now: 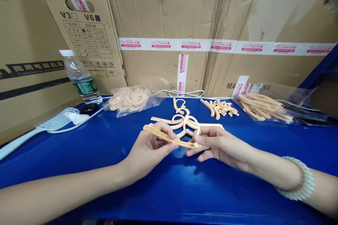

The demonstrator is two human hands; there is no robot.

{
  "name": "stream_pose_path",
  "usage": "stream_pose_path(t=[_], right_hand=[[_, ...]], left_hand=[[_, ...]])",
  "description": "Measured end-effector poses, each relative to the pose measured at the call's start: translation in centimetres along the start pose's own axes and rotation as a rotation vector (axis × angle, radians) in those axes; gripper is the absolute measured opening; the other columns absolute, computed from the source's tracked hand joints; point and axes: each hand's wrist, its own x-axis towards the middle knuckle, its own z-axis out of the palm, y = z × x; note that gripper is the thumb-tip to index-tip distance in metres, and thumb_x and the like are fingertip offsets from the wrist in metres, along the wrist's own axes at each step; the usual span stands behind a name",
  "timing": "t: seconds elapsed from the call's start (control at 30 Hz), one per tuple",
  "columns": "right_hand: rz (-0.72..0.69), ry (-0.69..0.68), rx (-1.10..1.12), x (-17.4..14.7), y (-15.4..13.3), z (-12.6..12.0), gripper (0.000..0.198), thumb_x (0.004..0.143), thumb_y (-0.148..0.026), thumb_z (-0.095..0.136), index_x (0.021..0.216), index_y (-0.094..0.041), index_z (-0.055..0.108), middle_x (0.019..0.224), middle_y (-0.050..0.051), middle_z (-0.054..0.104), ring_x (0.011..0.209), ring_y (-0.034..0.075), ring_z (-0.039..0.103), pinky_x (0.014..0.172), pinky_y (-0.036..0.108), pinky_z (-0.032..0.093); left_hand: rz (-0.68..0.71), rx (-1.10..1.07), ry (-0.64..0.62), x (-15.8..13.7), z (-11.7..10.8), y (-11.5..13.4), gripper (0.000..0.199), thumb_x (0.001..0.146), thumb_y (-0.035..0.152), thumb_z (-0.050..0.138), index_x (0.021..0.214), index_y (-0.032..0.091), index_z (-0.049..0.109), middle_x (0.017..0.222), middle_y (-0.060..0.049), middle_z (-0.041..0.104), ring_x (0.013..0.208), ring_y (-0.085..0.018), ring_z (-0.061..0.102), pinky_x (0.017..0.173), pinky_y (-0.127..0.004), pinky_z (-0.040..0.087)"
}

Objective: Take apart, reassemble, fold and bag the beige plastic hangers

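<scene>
The left hand's (144, 153) fingers clamp the middle of a beige curved strip (161, 134), the right hand's (223, 144) its end. Just beyond the fingertips, hook-and-strip pieces (207, 125) look joined; farther off, small loose parts (224, 107) seem not yet joined.

printed carton (81, 38): v3, v6 | left carton (26, 31): 商用电脑机箱 | back cardboard (163, 10): ma, na

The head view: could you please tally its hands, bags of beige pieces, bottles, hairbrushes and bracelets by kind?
Hands (left hand, right hand): 2
Bags of beige pieces (left bag, right bag): 2
Plastic bottle: 1
Light-blue hairbrush: 1
Beaded bracelet: 1
Total: 7
</scene>
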Motion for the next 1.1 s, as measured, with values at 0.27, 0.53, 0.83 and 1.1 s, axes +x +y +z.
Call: stream_pose_path(t=[0.27, 0.53, 0.83, 1.1], right_hand=[[-0.058, 0.057, -0.085, -0.1, 0.9, 0.7, 0.036, 0.071, -0.038, 0.084, 0.073, -0.013, 0.058, 0.07, 0.003, 0.066, 0.067, 0.016, 0.07, 0.058, 0.02, 0.057], [-0.061, 0.083, -0.068, -0.1, 1.1, 1.0, 0.042, 0.066, -0.041, 0.086, 0.073, -0.013, 0.056, 0.069, 0.005, 0.068, 0.065, 0.016, 0.07, 0.06, 0.023, 0.058], [-0.034, 0.053, -0.02, -0.1, 0.7, 0.6, 0.038, 0.066, -0.035, 0.086, 0.074, -0.012, 0.057, 0.073, 0.005, 0.069, 0.069, 0.017, 0.072, 0.063, 0.023, 0.059], [-0.057, 0.057, -0.045, -0.1, 0.8, 0.6, 0.039, 0.066, -0.037, 0.086, 0.074, -0.013, 0.056, 0.07, 0.005, 0.069, 0.068, 0.017, 0.072, 0.063, 0.023, 0.058]], left_hand=[[0.058, 0.106, -0.076, -0.4, 0.1, 0.3, 0.009, 0.08, 0.015, 0.067, 0.078, 0.019, 0.059, 0.081, 0.0, 0.064, 0.079, -0.016, 0.064, 0.068, -0.025, 0.051], [0.07, 0.153, -0.058, -0.6, 0.4, 0.5, 0.008, 0.079, 0.017, 0.067, 0.078, 0.019, 0.059, 0.08, -0.001, 0.064, 0.076, -0.016, 0.066, 0.067, -0.026, 0.054], [0.028, 0.114, -0.008, -0.5, 0.5, 0.2, 0.013, 0.078, 0.022, 0.07, 0.077, 0.018, 0.057, 0.082, -0.002, 0.063, 0.078, -0.018, 0.067, 0.073, -0.03, 0.056], [0.034, 0.149, 0.013, -0.6, 0.6, 0.2, 0.014, 0.078, 0.024, 0.07, 0.076, 0.019, 0.057, 0.08, -0.001, 0.063, 0.077, -0.018, 0.067, 0.071, -0.03, 0.056]])
